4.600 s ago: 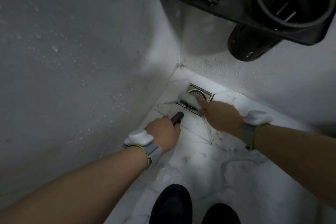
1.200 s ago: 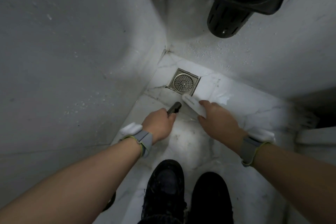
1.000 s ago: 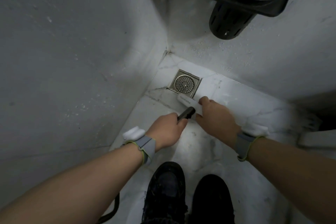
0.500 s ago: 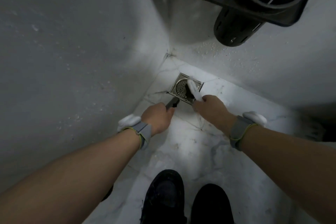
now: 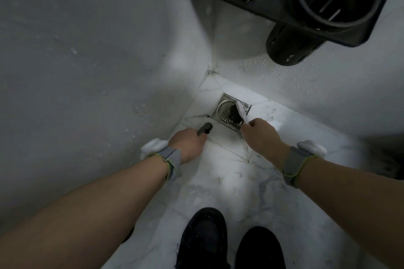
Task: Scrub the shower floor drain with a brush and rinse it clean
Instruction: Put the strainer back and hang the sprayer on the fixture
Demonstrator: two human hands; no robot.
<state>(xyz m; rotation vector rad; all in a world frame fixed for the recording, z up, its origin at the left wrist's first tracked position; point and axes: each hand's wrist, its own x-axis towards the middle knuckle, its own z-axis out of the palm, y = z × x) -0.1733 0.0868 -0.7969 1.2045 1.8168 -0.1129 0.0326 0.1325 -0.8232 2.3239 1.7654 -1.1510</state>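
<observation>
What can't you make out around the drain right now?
Head view only:
- Drain: right part covered by the brush.
- Dark nozzle: body buried in the left hand; any water coming out is not visible.
- Brush handle: hidden under the right hand.

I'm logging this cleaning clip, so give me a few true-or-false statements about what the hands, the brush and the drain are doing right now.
1. The right hand holds the white brush on the drain. True.
2. The left hand is empty. False: it grips a dark sprayer nozzle.
3. The drain sits by the corner where two walls meet. True.
4. The brush rests on the black wall shelf. False: it is down at the drain.
5. Water visibly sprays from the nozzle. False: no stream shows.
</observation>
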